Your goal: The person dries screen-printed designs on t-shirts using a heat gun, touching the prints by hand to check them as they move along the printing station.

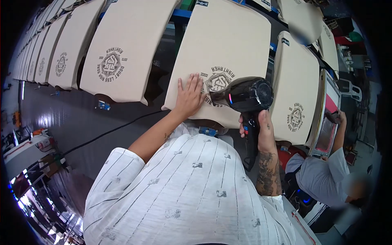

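My right hand (pixel 263 126) is wrapped round the handle of a black hair dryer (pixel 247 94). Its nozzle points left, close over the dark round print (pixel 219 81) on a cream T-shirt (pixel 224 36), and covers part of that print. The shirt lies flat, stretched over a board in front of me. Fingers spread, my left hand (pixel 190 96) rests on the same shirt, just left of the print. A black cord (pixel 122 124) runs off to the left below the shirts.
More cream shirts with the same print lie on boards to the left (pixel 118 53) and right (pixel 296 90). At the right, a co-worker (pixel 322 175) has a hand on a framed printing screen (pixel 326 118). A white plastic chair (pixel 350 90) stands beyond.
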The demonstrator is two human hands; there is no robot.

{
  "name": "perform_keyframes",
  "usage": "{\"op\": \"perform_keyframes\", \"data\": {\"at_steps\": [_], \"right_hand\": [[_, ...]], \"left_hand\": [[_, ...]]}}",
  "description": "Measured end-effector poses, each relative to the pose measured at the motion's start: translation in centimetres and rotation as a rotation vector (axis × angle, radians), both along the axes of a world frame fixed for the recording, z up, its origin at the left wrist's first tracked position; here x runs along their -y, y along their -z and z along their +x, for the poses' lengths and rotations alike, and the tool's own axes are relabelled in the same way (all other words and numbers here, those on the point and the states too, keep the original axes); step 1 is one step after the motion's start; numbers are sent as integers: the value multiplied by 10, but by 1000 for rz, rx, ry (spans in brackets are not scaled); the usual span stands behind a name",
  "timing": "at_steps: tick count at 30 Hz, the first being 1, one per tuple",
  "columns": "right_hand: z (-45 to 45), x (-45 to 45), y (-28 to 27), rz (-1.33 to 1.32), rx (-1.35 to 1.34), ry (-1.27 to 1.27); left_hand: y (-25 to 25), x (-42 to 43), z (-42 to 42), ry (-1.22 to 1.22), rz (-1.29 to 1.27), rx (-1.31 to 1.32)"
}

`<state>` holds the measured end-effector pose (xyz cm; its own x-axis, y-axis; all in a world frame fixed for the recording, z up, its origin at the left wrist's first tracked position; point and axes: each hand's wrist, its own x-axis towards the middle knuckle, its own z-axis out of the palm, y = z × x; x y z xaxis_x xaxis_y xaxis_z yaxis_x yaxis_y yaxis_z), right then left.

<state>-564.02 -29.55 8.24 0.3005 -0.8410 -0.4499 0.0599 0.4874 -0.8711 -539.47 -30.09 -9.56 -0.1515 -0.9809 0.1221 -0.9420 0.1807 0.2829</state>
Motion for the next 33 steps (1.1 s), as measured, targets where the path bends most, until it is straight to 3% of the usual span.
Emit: {"op": "perform_keyframes", "data": {"at_steps": [10,14,23,26,33], "right_hand": [[-141,-32,15,-170,66,279],[-223,-57,1,-184,-142,357],[-400,-103,-5,-140,-224,675],[-422,-90,3,-190,-298,664],[-391,-15,15,-241,-84,394]], "left_hand": [[2,72,-108,-91,57,128],[-2,75,-117,-129,133,209],[-44,50,-163,-252,110,121],[-39,23,-205,-70,44,100],[-32,-15,-333,375,144,58]]}}
